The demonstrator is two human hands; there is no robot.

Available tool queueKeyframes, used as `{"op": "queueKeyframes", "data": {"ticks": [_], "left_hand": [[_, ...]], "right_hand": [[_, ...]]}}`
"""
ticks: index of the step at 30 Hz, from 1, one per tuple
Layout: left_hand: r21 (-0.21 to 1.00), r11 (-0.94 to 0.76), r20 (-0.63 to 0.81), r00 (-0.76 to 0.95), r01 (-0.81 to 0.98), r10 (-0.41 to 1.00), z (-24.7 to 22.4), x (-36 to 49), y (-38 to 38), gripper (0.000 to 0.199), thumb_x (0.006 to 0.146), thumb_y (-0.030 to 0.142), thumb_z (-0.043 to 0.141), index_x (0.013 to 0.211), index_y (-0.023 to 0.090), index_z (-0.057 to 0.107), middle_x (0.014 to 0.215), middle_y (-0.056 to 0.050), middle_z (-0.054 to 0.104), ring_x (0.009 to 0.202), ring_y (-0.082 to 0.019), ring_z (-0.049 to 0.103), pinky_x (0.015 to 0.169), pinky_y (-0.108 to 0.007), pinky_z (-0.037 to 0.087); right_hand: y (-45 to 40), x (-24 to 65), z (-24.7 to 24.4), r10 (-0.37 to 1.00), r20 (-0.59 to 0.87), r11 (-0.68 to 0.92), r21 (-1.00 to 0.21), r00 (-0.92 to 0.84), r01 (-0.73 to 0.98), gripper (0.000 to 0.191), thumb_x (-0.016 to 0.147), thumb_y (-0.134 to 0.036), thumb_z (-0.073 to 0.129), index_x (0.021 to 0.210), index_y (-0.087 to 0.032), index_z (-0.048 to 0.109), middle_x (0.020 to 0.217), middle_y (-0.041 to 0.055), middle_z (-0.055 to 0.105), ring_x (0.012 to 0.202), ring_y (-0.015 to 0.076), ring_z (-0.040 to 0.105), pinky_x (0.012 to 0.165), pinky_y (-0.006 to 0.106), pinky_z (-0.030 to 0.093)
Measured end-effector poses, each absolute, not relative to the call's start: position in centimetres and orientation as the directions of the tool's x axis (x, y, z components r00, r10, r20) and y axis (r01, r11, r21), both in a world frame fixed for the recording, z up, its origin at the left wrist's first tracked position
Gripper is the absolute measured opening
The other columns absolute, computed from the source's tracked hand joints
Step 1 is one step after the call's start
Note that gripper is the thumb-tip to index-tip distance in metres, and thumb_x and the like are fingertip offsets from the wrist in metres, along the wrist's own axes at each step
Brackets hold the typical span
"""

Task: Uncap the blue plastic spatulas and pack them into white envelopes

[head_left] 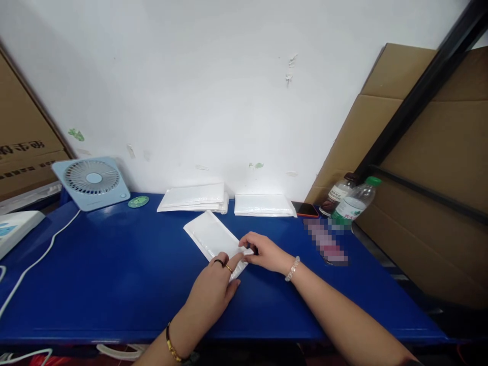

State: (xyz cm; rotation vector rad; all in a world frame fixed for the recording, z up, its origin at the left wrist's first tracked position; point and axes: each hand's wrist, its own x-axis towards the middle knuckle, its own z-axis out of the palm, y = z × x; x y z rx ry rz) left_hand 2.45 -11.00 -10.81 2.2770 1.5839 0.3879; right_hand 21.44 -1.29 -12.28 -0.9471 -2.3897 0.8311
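Note:
A white padded envelope (213, 234) lies at a slant on the blue table, its near end under both hands. My left hand (215, 279), wearing two rings, has its fingers on top of that near end and its thumb by the lower edge, closed on the envelope. At the envelope's right edge, my right hand (263, 251) pinches what looks like the folded flap between thumb and fingers. The fingers partly cover the flap. Behind lie a stack of white padded envelopes (192, 195) and a smaller stack (263, 205) to its right.
A blue fan (91, 183) leans at the table's (125, 274) back left, beside a round green disc (138, 202). A white cable (49, 244) runs along the left. At the back right are a phone (306, 209), two bottles (348, 206) and a blurred item (328, 241). Cardboard (430, 203) stands right.

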Motion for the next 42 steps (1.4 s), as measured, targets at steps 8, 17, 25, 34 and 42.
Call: {"op": "queueKeyframes", "data": {"ticks": [8, 17, 25, 34, 42], "left_hand": [[0.257, -0.356, -0.022, 0.374, 0.898, 0.927, -10.7, 2.8, -10.2, 0.031, 0.086, 0.014, 0.037, 0.108, 0.02, 0.059, 0.1, -0.01, 0.059, 0.086, -0.02, 0.061, 0.076, -0.03, 0.047], [0.304, -0.319, 0.029, 0.326, 0.898, 0.945, -10.2, 1.3, -8.9, 0.026, 0.083, 0.011, 0.038, 0.097, 0.017, 0.058, 0.091, -0.008, 0.06, 0.078, -0.02, 0.061, 0.073, -0.031, 0.047], [0.987, -0.011, 0.004, 0.043, 0.161, 0.999, -9.9, 0.3, -11.0, 0.025, 0.081, 0.042, 0.058, 0.092, 0.02, 0.055, 0.077, -0.001, 0.056, 0.063, -0.012, 0.053, 0.059, -0.024, 0.045], [0.668, 0.453, -0.396, 0.235, -0.59, 0.888, -11.5, 4.0, -8.0, 0.031, 0.078, 0.03, 0.07, 0.103, 0.013, 0.061, 0.105, -0.011, 0.067, 0.093, -0.016, 0.066, 0.081, -0.023, 0.053], [0.852, 0.285, -0.27, 0.098, -0.44, 0.958, -10.3, 2.3, -3.7, 0.019, 0.076, 0.024, 0.072, 0.087, 0.009, 0.066, 0.079, -0.007, 0.069, 0.063, -0.009, 0.063, 0.056, -0.016, 0.053]], "right_hand": [[-2.6, 21.4, -11.3, 0.53, 0.357, 0.846, -0.284, -0.769, 0.451, 0.023, 0.075, -0.036, 0.068, 0.089, -0.02, 0.06, 0.109, 0.0079, 0.055, 0.096, 0.0221, 0.049, 0.082, 0.037, 0.039], [-3.5, 18.8, -12.5, 0.414, 0.308, 0.888, 0.069, -0.856, 0.455, 0.016, 0.089, -0.02, 0.045, 0.087, -0.016, 0.06, 0.085, 0.0104, 0.063, 0.082, 0.0206, 0.055, 0.07, 0.032, 0.04], [-2.2, 20.2, -11.1, 0.886, 0.385, 0.453, -0.84, -0.26, 0.299, 0.013, 0.083, -0.031, 0.054, 0.083, -0.019, 0.059, 0.074, 0.0014, 0.061, 0.063, 0.0133, 0.054, 0.058, 0.024, 0.043], [-1.8, 20.1, -11.5, 0.957, -0.071, -0.155, -0.944, -0.281, -0.29, 0.028, 0.067, -0.036, 0.074, 0.079, -0.016, 0.058, 0.07, -0.0006, 0.061, 0.058, 0.0108, 0.055, 0.053, 0.023, 0.046], [-1.5, 19.9, -11.6, 0.939, -0.033, -0.139, -0.946, -0.341, -0.292, 0.031, 0.075, -0.042, 0.068, 0.09, -0.016, 0.062, 0.079, 0.0033, 0.063, 0.068, 0.0136, 0.06, 0.052, 0.021, 0.045]]}}
